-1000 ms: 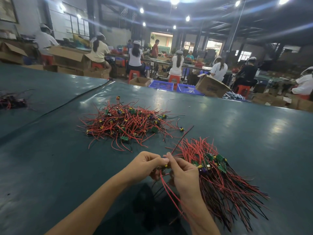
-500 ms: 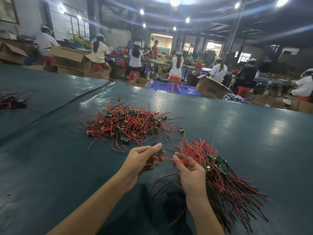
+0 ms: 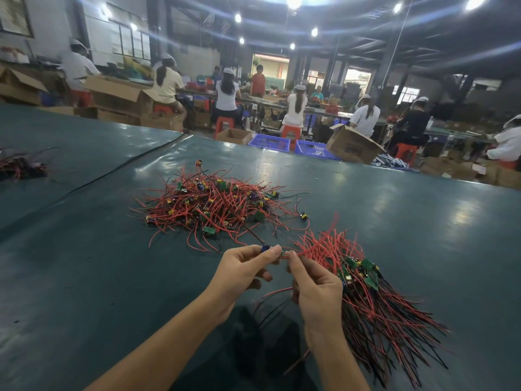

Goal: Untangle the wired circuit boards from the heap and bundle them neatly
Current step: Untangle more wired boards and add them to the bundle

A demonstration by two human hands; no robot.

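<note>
A tangled heap (image 3: 214, 206) of small green circuit boards with red and black wires lies in the middle of the dark green table (image 3: 84, 277). To its right lies a combed bundle (image 3: 366, 292) of the same boards, wires fanned toward me. Between them, my left hand (image 3: 242, 270) pinches one small wired circuit board (image 3: 265, 247) at its blue component. My right hand (image 3: 315, 286) pinches that board's red wires close beside the left fingertips. More red and black wires hang under my right palm.
A second small clump of wires (image 3: 19, 166) sits at the table's far left. Beyond the far edge are cardboard boxes (image 3: 352, 146), blue crates (image 3: 270, 143) and several seated people at other benches.
Both hands rose from the near end of the bundle toward the heap's edge. The left hand now pinches a board with a blue part, and the right hand has come closer to it.
</note>
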